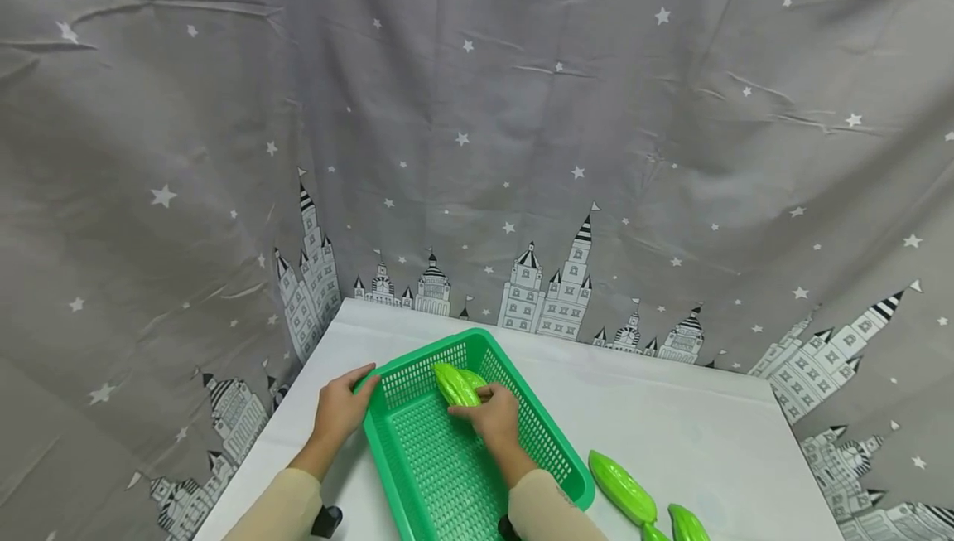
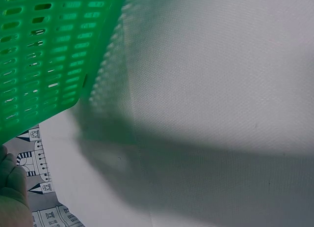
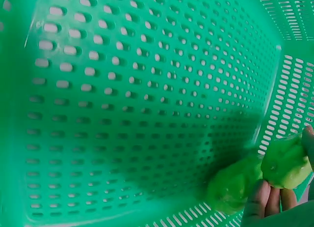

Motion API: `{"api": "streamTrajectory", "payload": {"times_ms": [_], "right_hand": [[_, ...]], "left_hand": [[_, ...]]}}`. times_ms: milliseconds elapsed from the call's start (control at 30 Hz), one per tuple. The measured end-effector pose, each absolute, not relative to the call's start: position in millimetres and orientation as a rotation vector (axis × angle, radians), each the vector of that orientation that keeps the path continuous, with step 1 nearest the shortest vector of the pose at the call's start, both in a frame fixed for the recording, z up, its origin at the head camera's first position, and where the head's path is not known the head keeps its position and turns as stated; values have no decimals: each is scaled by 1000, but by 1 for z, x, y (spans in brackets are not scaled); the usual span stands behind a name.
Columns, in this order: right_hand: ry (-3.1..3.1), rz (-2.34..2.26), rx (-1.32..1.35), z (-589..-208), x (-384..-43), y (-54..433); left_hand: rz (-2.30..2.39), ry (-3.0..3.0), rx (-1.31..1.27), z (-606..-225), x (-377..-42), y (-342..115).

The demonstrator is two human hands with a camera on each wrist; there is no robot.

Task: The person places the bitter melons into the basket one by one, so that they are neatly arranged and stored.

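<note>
in the lower middle of the head view, the right hand [image 1: 493, 418] pinches a gourd [image 1: 455, 385] between thumb and fingers, inside the basket [image 1: 393, 462], just beside a second gourd [image 1: 474, 377]. the left hand [image 1: 341, 408] touches the basket's left rim; whether its fingers grip, i cannot tell. loose gourds [image 1: 624, 487] lie on the table [image 1: 671, 408], lower right.

Both arms are reaching forward and angling inward. Left sleeve [image 1: 277, 506] and right sleeve [image 1: 553, 509] are ending short of the bare wrists [image 1: 313, 458]. Left hand [image 1: 344, 405] is gripping, back of hand showing, thumb and fingers pointing inward. Right hand [image 1: 495, 417] is pinching between thumb and fingers, fingertips showing in right wrist view. Hands are sitting apart, roughly level in head view.
</note>
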State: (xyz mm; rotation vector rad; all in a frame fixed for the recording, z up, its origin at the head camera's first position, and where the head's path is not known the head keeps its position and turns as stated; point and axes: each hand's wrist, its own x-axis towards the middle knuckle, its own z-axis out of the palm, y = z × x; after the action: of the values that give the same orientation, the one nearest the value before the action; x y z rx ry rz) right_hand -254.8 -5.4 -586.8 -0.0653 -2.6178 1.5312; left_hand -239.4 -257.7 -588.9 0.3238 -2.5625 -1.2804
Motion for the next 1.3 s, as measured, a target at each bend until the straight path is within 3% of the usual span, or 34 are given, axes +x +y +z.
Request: {"api": "streamTrajectory", "payload": {"times_ms": [1300], "right_hand": [[-2908,1081,-30,-608,-246,-12]], "left_hand": [[-1282,-2562,293,-594,-242,-261]]}}
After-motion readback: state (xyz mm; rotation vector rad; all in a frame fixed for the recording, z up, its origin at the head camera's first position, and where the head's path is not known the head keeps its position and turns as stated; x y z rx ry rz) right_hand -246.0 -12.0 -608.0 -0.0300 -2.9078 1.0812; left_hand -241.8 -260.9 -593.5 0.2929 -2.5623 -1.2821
